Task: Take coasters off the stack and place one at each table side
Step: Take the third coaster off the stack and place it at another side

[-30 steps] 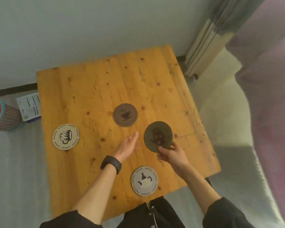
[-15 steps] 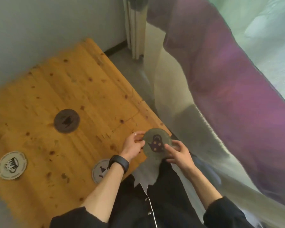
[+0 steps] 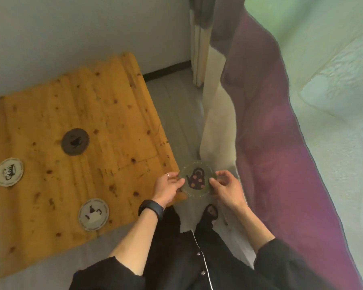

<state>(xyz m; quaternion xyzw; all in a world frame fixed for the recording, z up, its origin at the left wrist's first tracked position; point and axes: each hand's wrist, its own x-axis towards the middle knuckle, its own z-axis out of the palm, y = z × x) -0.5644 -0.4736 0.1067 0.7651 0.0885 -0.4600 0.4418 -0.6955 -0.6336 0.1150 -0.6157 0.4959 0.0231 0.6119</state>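
A round dark coaster with a teapot picture (image 3: 196,179) is held flat just past the table's near right corner. My left hand (image 3: 169,188) pinches its left rim and my right hand (image 3: 226,186) pinches its right rim. On the wooden table (image 3: 105,114), a dark brown coaster with a cup picture (image 3: 75,141) lies near the middle; whether more lie under it I cannot tell. A white coaster with a mug picture (image 3: 9,172) lies by the left side. Another white coaster with a teapot picture (image 3: 93,214) lies by the near edge.
A purple-edged quilt on a bed (image 3: 281,143) fills the right. Grey floor (image 3: 176,114) runs between the table and the bed. A curtain (image 3: 199,49) hangs at the back by the wall. My dark clothing (image 3: 197,258) is below the hands.
The view has swung to the right, so the table now sits at the left. The dark teapot coaster went from my right hand alone over the table to both hands past the corner.
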